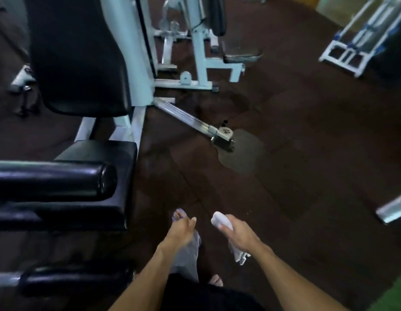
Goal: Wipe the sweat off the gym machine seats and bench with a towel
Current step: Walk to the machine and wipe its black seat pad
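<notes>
My right hand [238, 234] is closed around a white towel [221, 219]; one rolled end sticks out past the fingers and a loose end hangs below the wrist. My left hand [181, 231] hovers beside it, relaxed and holding nothing. Both hands are low in the view, right of a gym machine. That machine has a black seat pad [101, 153], a tall black backrest [78, 63] and a black roller pad [53, 180] in front of the seat. Neither hand touches the machine. A second machine's seat [242, 53] stands farther back.
Dark rubber floor [284, 176] stretches ahead and to the right. A metal bar with a bracket [222, 138] lies across it from the machine's white frame [136, 122]. A white rack [352, 50] stands at the far right. My sandalled foot [179, 215] is under the left hand.
</notes>
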